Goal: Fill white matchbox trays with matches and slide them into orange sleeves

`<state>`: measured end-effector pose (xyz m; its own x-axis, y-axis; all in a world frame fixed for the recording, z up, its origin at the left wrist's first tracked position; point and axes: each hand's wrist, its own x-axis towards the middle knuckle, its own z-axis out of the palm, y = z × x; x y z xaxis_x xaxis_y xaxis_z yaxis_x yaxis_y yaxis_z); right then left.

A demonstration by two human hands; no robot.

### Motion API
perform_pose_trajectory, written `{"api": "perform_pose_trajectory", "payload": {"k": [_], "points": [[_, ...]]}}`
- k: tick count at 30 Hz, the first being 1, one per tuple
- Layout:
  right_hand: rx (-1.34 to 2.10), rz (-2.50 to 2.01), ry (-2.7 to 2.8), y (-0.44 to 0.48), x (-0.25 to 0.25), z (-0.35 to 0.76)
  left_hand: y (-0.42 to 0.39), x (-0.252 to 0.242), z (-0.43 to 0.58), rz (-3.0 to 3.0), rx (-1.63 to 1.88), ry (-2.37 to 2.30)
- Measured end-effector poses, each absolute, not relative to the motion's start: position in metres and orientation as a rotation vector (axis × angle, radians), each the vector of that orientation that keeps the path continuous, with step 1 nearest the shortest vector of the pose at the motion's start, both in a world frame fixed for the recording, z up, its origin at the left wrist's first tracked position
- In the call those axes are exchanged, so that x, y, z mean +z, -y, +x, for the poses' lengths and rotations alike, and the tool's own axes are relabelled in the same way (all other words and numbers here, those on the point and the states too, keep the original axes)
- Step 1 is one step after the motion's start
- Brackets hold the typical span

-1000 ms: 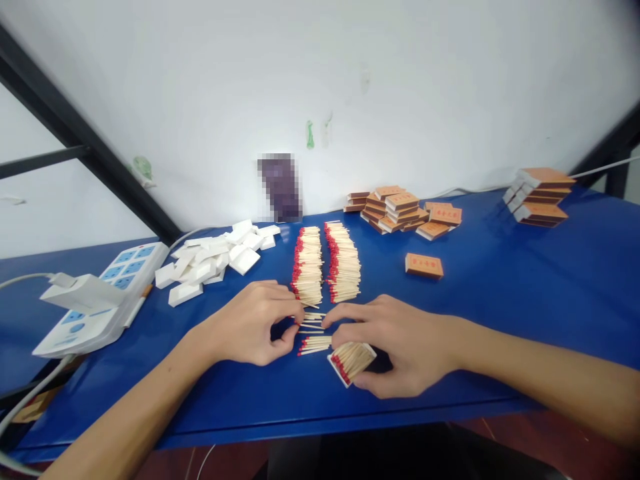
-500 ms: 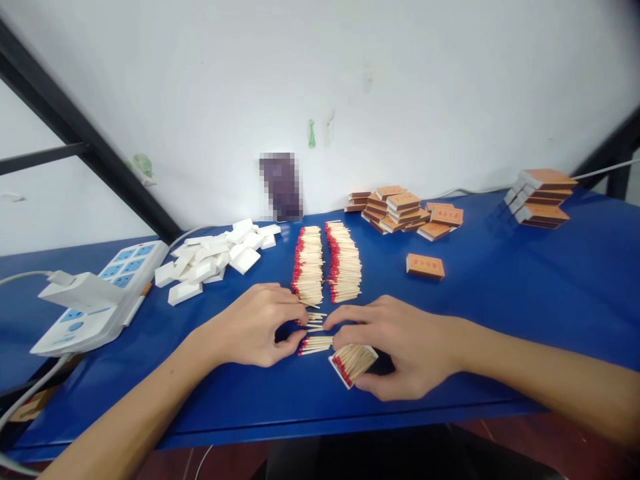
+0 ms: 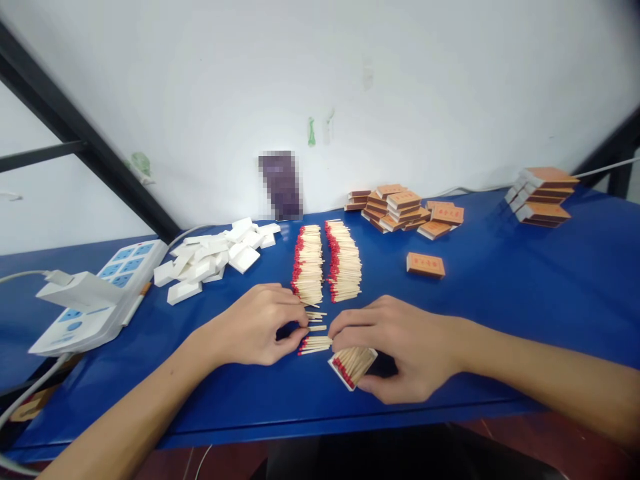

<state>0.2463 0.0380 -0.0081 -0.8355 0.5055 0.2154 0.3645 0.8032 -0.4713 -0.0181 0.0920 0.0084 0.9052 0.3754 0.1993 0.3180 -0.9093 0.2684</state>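
Note:
My left hand [image 3: 263, 325] pinches a few matches [image 3: 318, 328] between thumb and forefinger, their pale sticks jutting out to the right. My right hand [image 3: 407, 347] grips a white matchbox tray [image 3: 341, 375], tilted and packed with red-headed matches. Just below my left fingertips, a small group of matches [image 3: 314, 346] lies on the blue table, and a few loose matches [image 3: 315, 316] lie just above. Farther back, two long rows of matches, the left row [image 3: 309, 263] and the right row [image 3: 345, 260], have their red heads to the left.
White trays [image 3: 215, 257] are heaped at the left, beside a power strip [image 3: 107, 287] with a plug. Orange matchboxes [image 3: 403, 207] are piled near the wall, one box [image 3: 425, 265] lies alone, and a stack [image 3: 545, 193] stands far right. A blurred dark object [image 3: 283, 187] leans on the wall.
My right forefinger has drawn back slightly from the matches at my left fingertips. My left hand keeps its place, now with a few matches bunched in its pinch.

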Motion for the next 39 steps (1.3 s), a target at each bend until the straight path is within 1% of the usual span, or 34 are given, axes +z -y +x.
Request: {"api": "perform_pose_trajectory", "payload": {"k": [10,23,39], "points": [[0.568,-0.678,2.655,-0.0372,-0.0083,0.2463,-0.0979,0.0136,-0.021,2.947,0.471,-0.56],[0.504,-0.81,2.722,-0.0372,-0.0034,0.2459,-0.0959,0.0106,-0.0168,2.926,0.364,-0.551],[0.482,-0.774,2.709,-0.0374,-0.0041,0.2455,-0.0944,0.0102,-0.0158,2.917,0.35,-0.554]]}}
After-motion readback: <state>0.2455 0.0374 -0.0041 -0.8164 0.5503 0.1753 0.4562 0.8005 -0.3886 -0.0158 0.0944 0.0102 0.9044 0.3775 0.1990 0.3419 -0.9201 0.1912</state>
